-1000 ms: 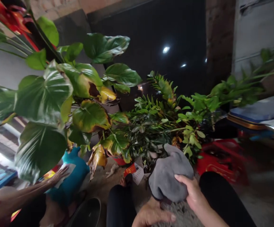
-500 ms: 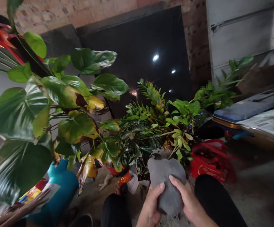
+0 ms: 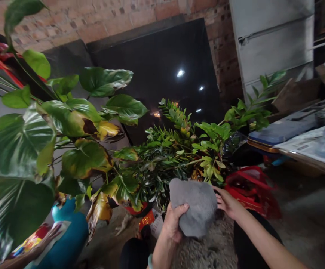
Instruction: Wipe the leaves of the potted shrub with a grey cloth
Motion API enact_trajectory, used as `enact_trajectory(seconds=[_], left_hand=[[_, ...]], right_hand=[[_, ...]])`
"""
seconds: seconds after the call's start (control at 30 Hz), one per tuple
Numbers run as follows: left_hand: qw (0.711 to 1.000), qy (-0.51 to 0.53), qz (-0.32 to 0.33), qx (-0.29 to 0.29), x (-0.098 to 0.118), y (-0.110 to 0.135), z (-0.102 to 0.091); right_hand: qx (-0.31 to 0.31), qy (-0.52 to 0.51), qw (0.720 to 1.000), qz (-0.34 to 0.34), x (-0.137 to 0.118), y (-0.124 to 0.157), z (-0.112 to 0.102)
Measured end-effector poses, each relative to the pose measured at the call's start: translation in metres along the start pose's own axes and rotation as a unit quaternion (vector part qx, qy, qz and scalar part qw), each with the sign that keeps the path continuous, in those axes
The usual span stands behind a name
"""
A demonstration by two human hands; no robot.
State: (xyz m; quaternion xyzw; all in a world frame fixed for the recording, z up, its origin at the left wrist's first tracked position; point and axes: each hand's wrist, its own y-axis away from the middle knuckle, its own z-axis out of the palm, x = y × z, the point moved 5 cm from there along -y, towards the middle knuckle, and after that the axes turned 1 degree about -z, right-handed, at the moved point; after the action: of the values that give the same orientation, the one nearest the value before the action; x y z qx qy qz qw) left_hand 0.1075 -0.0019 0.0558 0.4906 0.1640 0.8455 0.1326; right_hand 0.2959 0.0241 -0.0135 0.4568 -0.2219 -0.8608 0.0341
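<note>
Grey piece (image 3: 196, 209) in left hand (image 3: 174, 221) (thumb on top), right hand (image 3: 227, 202) alongside

Soft piece (image 3: 197, 209) is showing plain grey; broad leaves (image 3: 85, 158) are showing green with yellow-brown patches; rounded object (image 3: 76, 229) is showing teal; bag (image 3: 264, 205) is showing red; panel (image 3: 151, 71) is showing black.
</note>
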Motion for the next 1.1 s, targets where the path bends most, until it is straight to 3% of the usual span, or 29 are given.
enact_trajectory(seconds=[0.13,0.2,0.3,0.37,0.43,0.5,0.57,0.63,0.73,0.8,0.87,1.03,1.1], left_hand=[[0.994,-0.002,0.104,-0.030,0.058,-0.012,0.033],[0.989,-0.007,0.145,-0.027,0.070,-0.022,0.040],[0.989,-0.022,0.146,0.008,0.051,-0.035,0.027],[0.995,-0.034,0.082,0.051,0.020,-0.037,0.004],[0.995,-0.044,-0.009,0.089,-0.009,-0.030,-0.019],[0.992,-0.040,-0.067,0.095,-0.020,-0.020,-0.030],[0.994,-0.015,-0.073,0.084,-0.008,-0.013,-0.025],[0.996,0.019,-0.045,0.068,0.021,-0.013,-0.007],[0.995,0.064,0.065,0.026,0.070,-0.025,0.028],[0.991,0.073,0.111,0.024,0.081,-0.034,0.040],[0.993,0.064,0.088,0.038,0.065,-0.040,0.039],[0.991,0.008,-0.113,0.073,-0.016,-0.024,0.003],[0.985,0.001,-0.153,0.075,-0.025,-0.011,-0.004]], right_hand=[[-0.025,-0.028,0.999,0.004,0.006,-0.014,0.017],[-0.050,-0.054,0.997,-0.001,0.005,-0.014,0.028],[-0.103,-0.110,0.989,0.001,0.001,-0.012,0.039],[-0.116,-0.136,0.984,0.007,0.002,-0.013,0.039],[-0.086,-0.139,0.986,0.023,0.005,-0.014,0.032],[-0.051,-0.131,0.989,0.041,0.008,-0.015,0.024],[-0.038,-0.124,0.990,0.049,0.009,-0.015,0.018],[-0.044,-0.117,0.991,0.050,0.007,-0.014,0.016],[-0.067,-0.121,0.989,0.048,0.004,-0.013,0.019],[-0.086,-0.133,0.986,0.044,0.004,-0.013,0.023],[-0.099,-0.141,0.984,0.040,0.007,-0.015,0.025],[-0.094,-0.124,0.987,0.049,0.018,-0.027,0.015],[-0.088,-0.123,0.987,0.048,0.020,-0.029,0.010]])
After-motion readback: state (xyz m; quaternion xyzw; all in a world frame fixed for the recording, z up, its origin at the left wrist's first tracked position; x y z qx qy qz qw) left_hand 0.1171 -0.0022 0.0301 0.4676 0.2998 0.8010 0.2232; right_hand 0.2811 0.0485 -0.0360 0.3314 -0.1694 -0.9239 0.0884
